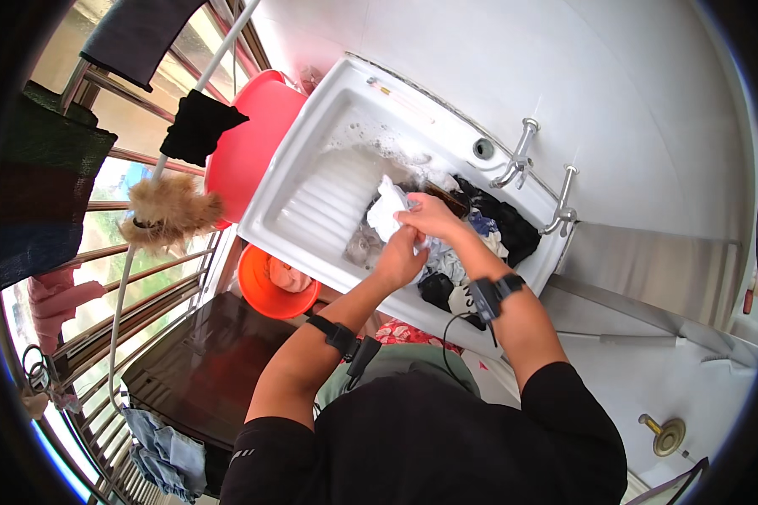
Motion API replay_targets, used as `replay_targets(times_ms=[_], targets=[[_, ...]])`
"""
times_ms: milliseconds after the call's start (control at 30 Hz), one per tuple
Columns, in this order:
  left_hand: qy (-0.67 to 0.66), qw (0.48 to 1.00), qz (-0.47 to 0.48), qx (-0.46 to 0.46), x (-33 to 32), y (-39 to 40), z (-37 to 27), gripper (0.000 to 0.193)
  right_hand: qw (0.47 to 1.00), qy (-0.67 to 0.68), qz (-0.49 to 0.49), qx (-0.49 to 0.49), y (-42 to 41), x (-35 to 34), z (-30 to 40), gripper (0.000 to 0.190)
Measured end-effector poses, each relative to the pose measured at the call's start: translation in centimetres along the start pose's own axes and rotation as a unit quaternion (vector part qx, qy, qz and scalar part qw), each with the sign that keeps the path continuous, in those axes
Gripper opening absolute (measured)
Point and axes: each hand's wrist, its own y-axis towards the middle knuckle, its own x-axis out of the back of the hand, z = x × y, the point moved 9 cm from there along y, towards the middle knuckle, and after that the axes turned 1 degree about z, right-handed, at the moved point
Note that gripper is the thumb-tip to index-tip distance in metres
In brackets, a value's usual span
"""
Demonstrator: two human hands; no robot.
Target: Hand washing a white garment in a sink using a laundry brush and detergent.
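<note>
My left hand (403,260) and my right hand (431,218) meet over a white laundry sink (262,232). Both grip a wet white cloth (388,208), which sticks up past the fingers; its lower part is partly hidden by the hands. Beneath and to the right lies a heap of wet clothes, with black fabric (511,230) by the taps and a cream piece bearing letters (464,297) near the front rim. Left of the hands, cloudy sudsy water covers part of the ribbed washboard slope (322,205).
Two metal taps (518,161) (562,211) stand along the sink's back. A toothbrush-like item (385,91) lies on the far ledge. Left are a pink basin (252,136), an orange bucket (252,284) holding cloth, and hanging laundry (202,129). A dark glossy lid (208,360) is at lower left.
</note>
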Motion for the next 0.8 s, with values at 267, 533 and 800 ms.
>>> replay_targets(times_ms=[267,533,800], targets=[[-0.388,0.838,-0.124,0.363,0.2,-3.5,9.3,0.032,0.98,0.176,0.031,0.082,0.1,-2.2,-4.4,0.025],[-0.314,0.89,-0.044,0.327,1.7,-2.1,8.2,0.025,0.99,-0.105,0.0,0.096,-4.9,-2.4,-3.5,0.029],[-0.019,0.995,-0.018,0.092,1.3,-2.8,2.3,0.048,0.924,0.372,0.068,-0.055,-4.9,-3.7,-6.2,0.027]])
